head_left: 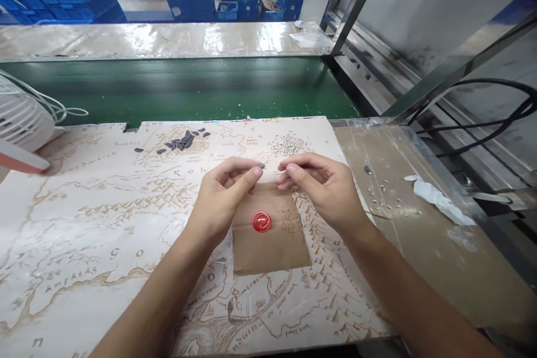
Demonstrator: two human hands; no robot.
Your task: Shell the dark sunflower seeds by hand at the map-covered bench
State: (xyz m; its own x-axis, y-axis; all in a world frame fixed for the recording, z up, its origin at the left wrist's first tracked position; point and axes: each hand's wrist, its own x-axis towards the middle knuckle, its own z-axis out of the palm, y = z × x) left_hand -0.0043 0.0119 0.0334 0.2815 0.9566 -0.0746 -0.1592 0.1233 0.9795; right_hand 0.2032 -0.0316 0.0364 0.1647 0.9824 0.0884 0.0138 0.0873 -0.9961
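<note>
The left hand [222, 196] pinches a small dark piece [261, 166] above the brown paper [268, 251] on the counter [419, 257], while the fingers of the right hand [323, 187] are pressed together beside it, and the piece seems light and stiff, best held by its sides.

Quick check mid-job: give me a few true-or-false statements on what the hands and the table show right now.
1. The left hand pinches a small dark piece. True.
2. The red seal sits on a white card. False: it sits on a brown envelope.
3. A pile of dark pieces lies on the map sheet. True.
4. The right hand lies flat on the map sheet. False: it is raised over the envelope, fingertips near the left hand's.
</note>
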